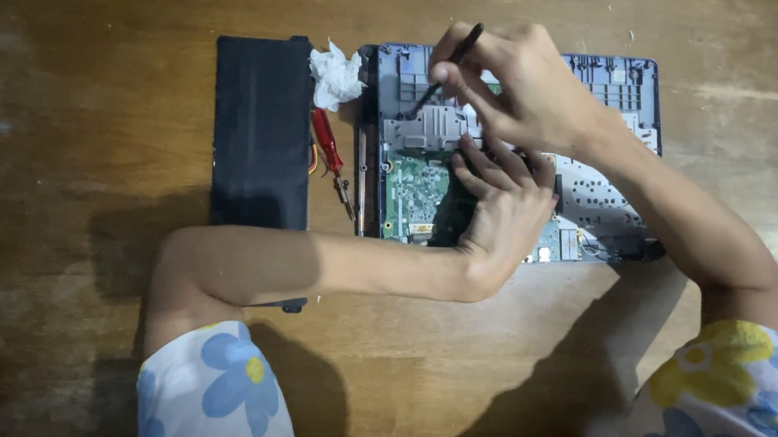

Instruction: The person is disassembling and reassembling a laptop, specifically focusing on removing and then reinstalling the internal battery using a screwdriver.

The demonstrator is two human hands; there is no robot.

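Head view: right hand (520,86) grip clamped on thin black tool (446,69), left hand (503,210) flat on opened laptop (588,79).

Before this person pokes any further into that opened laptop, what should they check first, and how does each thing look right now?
1. Right hand grips the thin black tool firmly: ok.
2. Tool tip visible on the opened laptop: ok.
3. Left hand steadies the laptop: ok.
4. Black panel set aside, off the laptop: ok.
5. Red screwdriver within reach: ok.
6. Power disconnected: cannot tell.
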